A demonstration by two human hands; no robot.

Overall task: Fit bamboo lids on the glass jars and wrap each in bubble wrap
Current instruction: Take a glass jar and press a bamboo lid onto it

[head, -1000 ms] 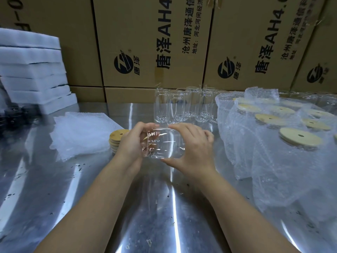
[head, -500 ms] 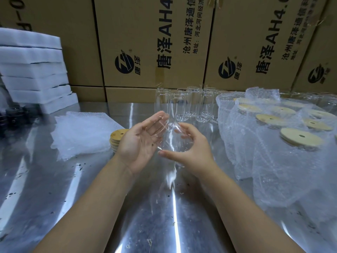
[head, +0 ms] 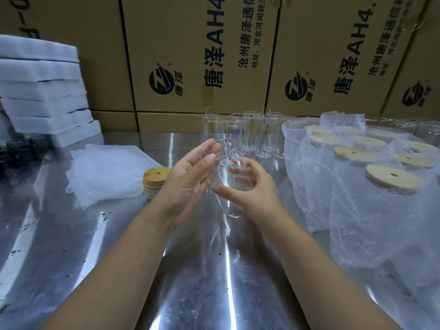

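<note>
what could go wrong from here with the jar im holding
1. The glass jar is in the air and tilted. Only the right hand curls round it; the left hand is open with straight fingers. A slip would likely drop it onto the hard steel table.
2. The bare jars stand close behind the hands, so a push forward could knock them.
3. The jar has no lid yet, and reaching for the bamboo lids leaves one hand holding smooth glass.

Left hand [head: 190, 183] flat, palm inward; right hand [head: 256, 191] curled; both forearms extended.
</note>
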